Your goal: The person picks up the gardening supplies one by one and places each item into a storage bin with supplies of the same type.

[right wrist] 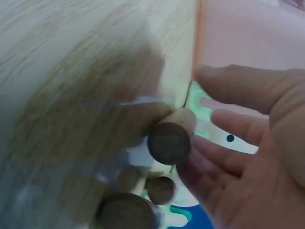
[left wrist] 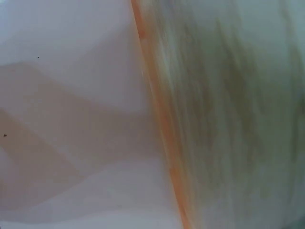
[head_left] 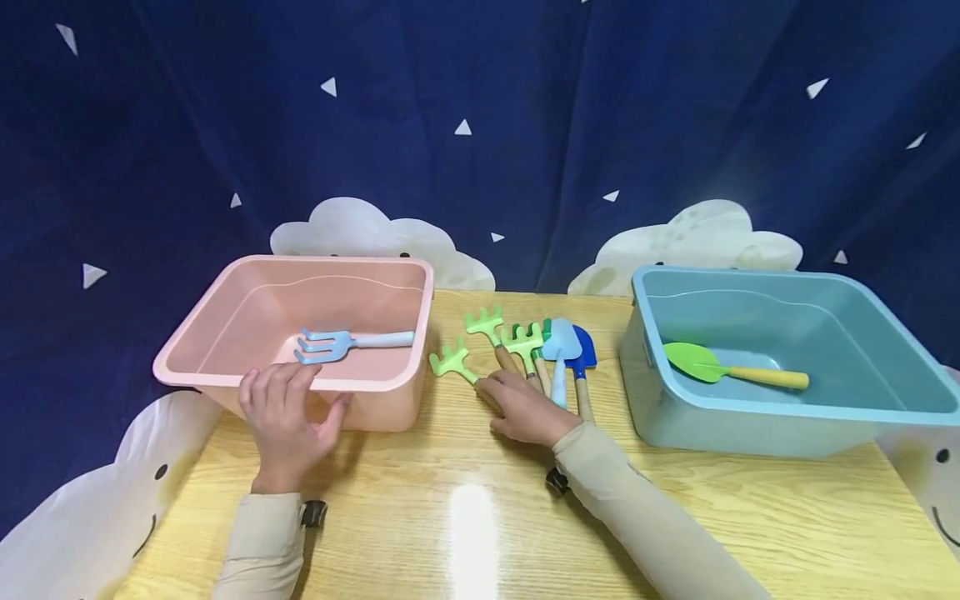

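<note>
My left hand (head_left: 281,417) holds the front rim of a pink plastic bin (head_left: 382,386), its fingers over the edge and its thumb by the outer wall. A light blue hand rake (head_left: 330,343) lies inside that bin. My right hand (head_left: 528,408) is at the wooden handle of the leftmost green hand rake (head_left: 452,360). In the right wrist view the thumb stands apart from a wooden handle (right wrist: 169,142), with the fingers extended beside it. More green rakes (head_left: 486,322), a light blue shovel (head_left: 561,342) and a dark blue shovel (head_left: 587,348) lie close by.
A blue bin (head_left: 750,429) stands at the right, holding a green trowel (head_left: 693,362) with a yellow handle. Both bins rest on a wooden table (head_left: 405,517). A dark blue curtain (head_left: 525,150) with white triangles and clouds hangs behind.
</note>
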The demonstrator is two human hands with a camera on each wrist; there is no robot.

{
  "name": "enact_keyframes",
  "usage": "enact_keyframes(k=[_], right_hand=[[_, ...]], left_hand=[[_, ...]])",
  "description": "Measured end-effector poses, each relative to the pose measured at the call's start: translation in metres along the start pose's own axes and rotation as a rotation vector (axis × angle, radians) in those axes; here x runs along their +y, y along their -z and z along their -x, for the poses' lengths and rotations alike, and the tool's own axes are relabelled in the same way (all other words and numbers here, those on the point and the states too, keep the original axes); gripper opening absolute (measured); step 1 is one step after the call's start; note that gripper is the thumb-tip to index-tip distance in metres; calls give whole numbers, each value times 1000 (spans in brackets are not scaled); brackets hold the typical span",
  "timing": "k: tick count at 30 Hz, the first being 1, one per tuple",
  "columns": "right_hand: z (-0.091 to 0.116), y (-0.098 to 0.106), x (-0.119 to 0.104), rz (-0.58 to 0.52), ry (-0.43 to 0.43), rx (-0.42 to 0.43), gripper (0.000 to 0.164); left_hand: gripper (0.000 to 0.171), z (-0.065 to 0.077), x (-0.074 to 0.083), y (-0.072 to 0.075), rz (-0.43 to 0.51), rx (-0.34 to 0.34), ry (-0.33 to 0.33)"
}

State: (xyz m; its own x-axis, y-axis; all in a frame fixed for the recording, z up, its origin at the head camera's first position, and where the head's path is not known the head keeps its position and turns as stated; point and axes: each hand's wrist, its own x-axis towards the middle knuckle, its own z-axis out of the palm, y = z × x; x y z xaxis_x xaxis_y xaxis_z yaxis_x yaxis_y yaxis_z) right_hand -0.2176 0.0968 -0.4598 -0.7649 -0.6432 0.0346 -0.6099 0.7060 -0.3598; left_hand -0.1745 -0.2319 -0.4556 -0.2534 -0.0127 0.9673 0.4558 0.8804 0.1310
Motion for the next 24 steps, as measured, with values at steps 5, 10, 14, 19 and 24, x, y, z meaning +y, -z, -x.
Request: enact_keyframes(k=[5,10,14,19,24], right_hand=[[0,-1,9,-69,-37,-107,72],[-3,6,21,-181,-45,-190,80],[-6,10,30,-244,-17,-206,76],[-10,11,35,-261,-6,-229,74],[-15,9,34,-255,17,-223,71]], left_hand=[[51,1,0,-1,5,-14,1],[50,0,0,-1,1,-7,-1],[49,-1,1,-1,9,4,-7],[49,-2,1,-1,11,9,-8],[49,-2,1,0,5,9,-7]])
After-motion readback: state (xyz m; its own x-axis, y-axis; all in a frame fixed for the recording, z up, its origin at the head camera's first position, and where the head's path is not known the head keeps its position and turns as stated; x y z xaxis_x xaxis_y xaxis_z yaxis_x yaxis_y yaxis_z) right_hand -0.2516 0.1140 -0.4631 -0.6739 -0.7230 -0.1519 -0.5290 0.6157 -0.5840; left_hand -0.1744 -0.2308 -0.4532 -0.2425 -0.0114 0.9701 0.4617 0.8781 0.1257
